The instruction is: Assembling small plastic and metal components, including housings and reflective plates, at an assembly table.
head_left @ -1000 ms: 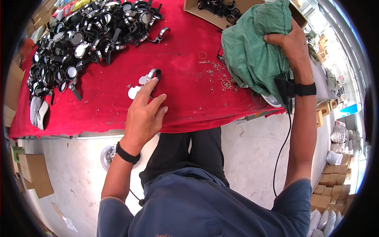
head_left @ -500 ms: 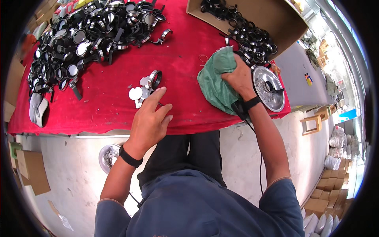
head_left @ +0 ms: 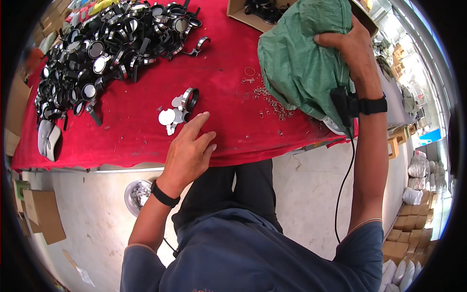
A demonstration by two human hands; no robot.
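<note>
Right hand (head_left: 357, 51) grasps a green bag (head_left: 306, 58) near the red surface's (head_left: 219, 58) right edge; left hand (head_left: 188, 153), empty and half-spread, is above the near edge. Beyond it, one ring (head_left: 195, 100) appears unfilled, white discs (head_left: 167, 116) loose, small clips (head_left: 283, 116) ungathered.

From the table's (head_left: 228, 68) middle, the pile (head_left: 116, 44) lies at ten o'clock, the cap (head_left: 47, 140) at eight, the box (head_left: 239, 17) between one and two. The bag (head_left: 302, 58), under the right hand (head_left: 359, 48), overlaps the box; clips (head_left: 276, 110) lie at its seven. Plates (head_left: 167, 117) lie at the ring's (head_left: 194, 100) eight, the left hand (head_left: 189, 151) at its six. A basin (head_left: 129, 198) sits on the floor (head_left: 92, 204) at seven.
</note>
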